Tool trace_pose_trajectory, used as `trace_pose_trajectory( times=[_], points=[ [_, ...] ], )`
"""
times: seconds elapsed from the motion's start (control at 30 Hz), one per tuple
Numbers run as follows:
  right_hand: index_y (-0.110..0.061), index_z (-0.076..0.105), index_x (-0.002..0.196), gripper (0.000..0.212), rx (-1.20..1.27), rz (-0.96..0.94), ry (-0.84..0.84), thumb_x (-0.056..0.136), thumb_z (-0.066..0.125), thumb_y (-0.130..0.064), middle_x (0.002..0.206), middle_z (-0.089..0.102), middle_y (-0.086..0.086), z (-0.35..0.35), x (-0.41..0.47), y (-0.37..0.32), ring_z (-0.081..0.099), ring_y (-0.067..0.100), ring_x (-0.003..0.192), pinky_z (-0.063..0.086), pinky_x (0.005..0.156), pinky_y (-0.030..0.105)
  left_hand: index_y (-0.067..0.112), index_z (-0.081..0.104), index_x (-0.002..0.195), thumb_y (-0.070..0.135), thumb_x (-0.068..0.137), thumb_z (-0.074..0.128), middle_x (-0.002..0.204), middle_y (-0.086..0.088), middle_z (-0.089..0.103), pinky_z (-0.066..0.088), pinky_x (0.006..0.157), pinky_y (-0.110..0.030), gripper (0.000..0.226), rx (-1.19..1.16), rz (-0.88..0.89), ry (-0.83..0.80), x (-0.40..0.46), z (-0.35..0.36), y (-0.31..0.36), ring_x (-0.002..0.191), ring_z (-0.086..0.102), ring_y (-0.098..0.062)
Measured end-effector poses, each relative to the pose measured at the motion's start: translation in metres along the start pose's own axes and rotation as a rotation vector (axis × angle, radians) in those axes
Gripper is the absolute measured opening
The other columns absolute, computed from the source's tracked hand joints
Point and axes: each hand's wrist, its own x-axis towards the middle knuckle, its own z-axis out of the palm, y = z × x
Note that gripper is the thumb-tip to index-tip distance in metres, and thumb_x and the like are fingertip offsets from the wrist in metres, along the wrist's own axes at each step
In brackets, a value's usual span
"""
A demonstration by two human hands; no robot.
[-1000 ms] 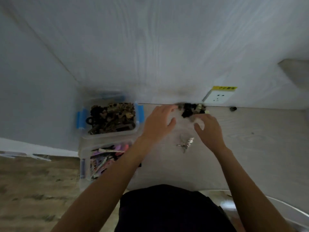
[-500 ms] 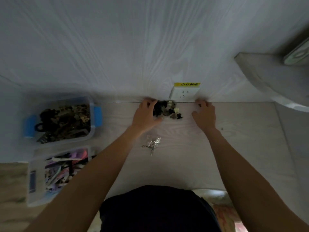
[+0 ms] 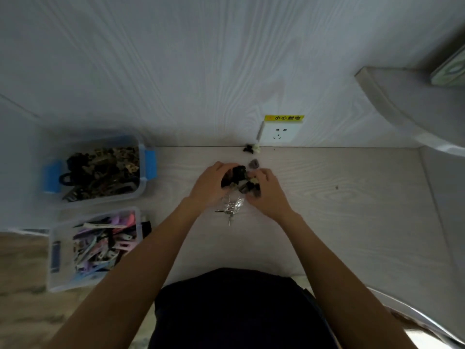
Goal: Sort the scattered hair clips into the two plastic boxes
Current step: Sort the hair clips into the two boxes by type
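Where both cup it, dark clip pile (image 3: 240, 181) between left hand (image 3: 210, 187), right hand (image 3: 268, 192), fingers curled round.

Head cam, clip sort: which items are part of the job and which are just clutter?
Job:
- dark clips bunched between left hand and right hand
- stray clips by the wall
- far box, dark clips
- near box, pastel clips

Clutter:
- keys
- wall socket
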Motion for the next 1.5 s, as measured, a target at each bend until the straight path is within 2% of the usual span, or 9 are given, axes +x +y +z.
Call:
trace_pose_trajectory(
  times=[0.27,0.4,0.53,0.7,0.83,1.07,1.27,1.43,1.5],
  points=[
    [-0.011,0.056,0.109,0.033,-0.009,0.037,0.098,0.079,0.068,-0.018,0.119,0.046,0.011,0.025,-0.025,-0.015,0.055,0.028,0.099,0.051,0.074,0.036,0.013,0.058,0.117,0.016,0.076,0.070,0.114,-0.008,0.057,0.030,0.075,-0.013,0.043,-0.036,-0.150,0.131,-0.047,0.001,-0.025,0.104,0.056,-0.021],
    [-0.012,0.052,0.114,0.041,0.021,0.057,0.111,0.077,0.070,-0.017,0.119,0.045,0.012,0.025,-0.017,-0.023,0.053,0.030,0.099,0.048,0.076,0.037,0.015,0.053,0.119,0.019,0.075,0.071,0.113,-0.007,0.057,0.035,0.077,-0.019,0.048,-0.084,-0.177,0.126,-0.042,-0.001,-0.018,0.101,0.056,-0.020],
    [-0.012,0.048,0.119,0.051,0.023,0.044,0.061,0.075,0.072,-0.019,0.124,0.046,0.012,0.025,-0.004,-0.030,0.053,0.032,0.103,0.049,0.081,0.042,0.013,0.059,0.111,0.019,0.076,0.070,0.110,-0.009,0.058,0.034,0.076,-0.020,0.037,-0.068,-0.154,0.096,-0.032,-0.004,-0.012,0.100,0.057,-0.023],
    [-0.013,0.044,0.122,0.055,0.091,0.084,0.027,0.075,0.072,-0.018,0.121,0.057,0.008,0.014,0.013,-0.036,0.057,0.027,0.103,0.043,0.078,0.032,0.017,0.062,0.113,0.020,0.075,0.070,0.111,-0.009,0.060,0.036,0.081,-0.024,0.039,-0.050,-0.126,0.057,-0.026,-0.014,-0.015,0.105,0.055,-0.023],
    [-0.014,0.037,0.135,0.070,-0.051,0.057,-0.093,0.074,0.072,-0.018,0.134,0.039,0.014,0.011,0.025,-0.038,0.051,0.032,0.112,0.044,0.086,0.038,0.016,0.064,0.110,0.024,0.073,0.075,0.108,-0.011,0.059,0.037,0.081,-0.025,0.038,-0.096,-0.157,0.044,-0.029,-0.013,-0.020,0.100,0.056,-0.023],
    [-0.009,0.051,0.114,0.044,-0.116,0.061,-0.093,0.075,0.069,-0.014,0.121,0.042,0.015,0.009,0.028,-0.039,0.055,0.035,0.096,0.046,0.078,0.039,0.020,0.057,0.121,0.028,0.070,0.077,0.116,-0.008,0.057,0.036,0.085,-0.025,0.056,-0.129,-0.121,-0.044,-0.013,-0.014,-0.014,0.107,0.053,-0.022],
    [-0.014,0.061,0.110,0.035,0.107,0.071,0.046,0.076,0.067,-0.008,0.111,0.055,0.011,0.011,0.017,-0.038,0.056,0.027,0.095,0.038,0.076,0.025,0.019,0.059,0.117,0.021,0.075,0.071,0.118,-0.009,0.055,0.033,0.083,-0.022,0.043,-0.122,-0.132,-0.024,-0.011,-0.012,-0.014,0.109,0.052,-0.022],
    [-0.013,0.059,0.110,0.034,0.070,0.093,0.065,0.077,0.063,-0.006,0.113,0.055,0.010,0.008,0.013,-0.035,0.056,0.029,0.098,0.047,0.083,0.038,0.023,0.058,0.104,0.027,0.077,0.063,0.114,-0.006,0.053,0.036,0.085,-0.025,0.028,-0.186,-0.136,-0.070,-0.014,-0.012,-0.007,0.114,0.047,-0.018],
    [-0.012,0.060,0.110,0.033,0.066,0.111,0.058,0.077,0.063,-0.007,0.114,0.055,0.011,0.005,0.012,-0.032,0.056,0.030,0.099,0.046,0.084,0.038,0.019,0.057,0.108,0.032,0.069,0.068,0.116,-0.007,0.051,0.039,0.083,-0.027,0.042,-0.170,-0.128,-0.118,-0.011,-0.012,-0.006,0.114,0.044,-0.020]
  ],
)
